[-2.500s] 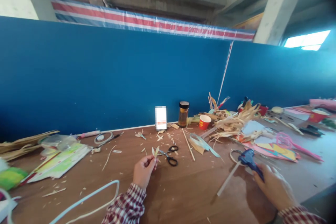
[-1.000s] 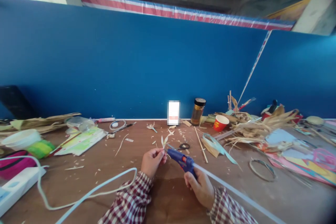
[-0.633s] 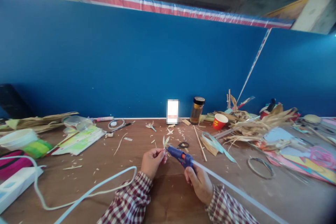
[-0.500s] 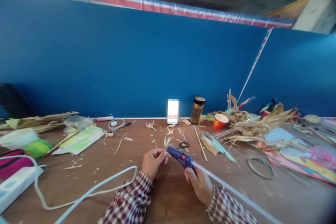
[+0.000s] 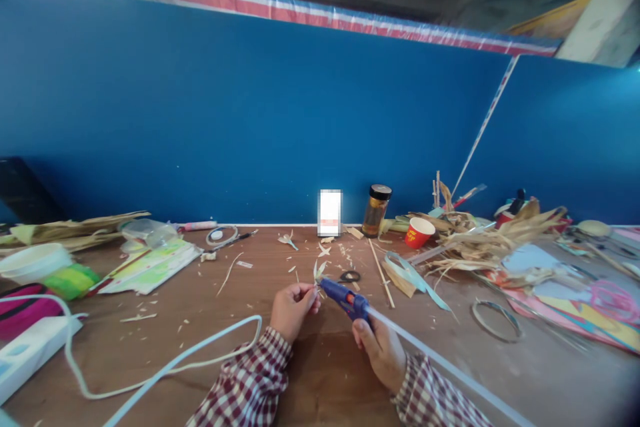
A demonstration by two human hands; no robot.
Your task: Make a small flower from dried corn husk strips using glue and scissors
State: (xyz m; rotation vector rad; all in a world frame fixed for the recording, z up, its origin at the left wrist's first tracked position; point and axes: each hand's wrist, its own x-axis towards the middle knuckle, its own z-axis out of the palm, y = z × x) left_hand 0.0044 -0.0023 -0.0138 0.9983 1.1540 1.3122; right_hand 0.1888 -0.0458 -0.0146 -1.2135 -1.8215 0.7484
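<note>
My right hand (image 5: 383, 350) is wrapped round the handle of a blue hot glue gun (image 5: 345, 297), with a long pale glue stick (image 5: 440, 361) running out of its back. The gun's nozzle points left, at the base of a small pale flower (image 5: 319, 271) with pointed petals. Between thumb and fingers, my left hand (image 5: 295, 310) pinches that flower low down, near the nozzle. Whether the nozzle touches it I cannot tell. Just beyond the gun lie black-handled scissors (image 5: 350, 276), partly covered by it.
A dark-lidded jar (image 5: 377, 212) and a red paper cup (image 5: 419, 232) stand at the back. Dried husks (image 5: 500, 243) heap up on the right. On the left are a white power strip (image 5: 37, 353) and a looping white cable (image 5: 175, 368). Scraps litter the brown table (image 5: 200, 333).
Hardly anything differs. Both hands, the glue gun and the flower keep nearly the same places, with only a very slight shift of the view.
</note>
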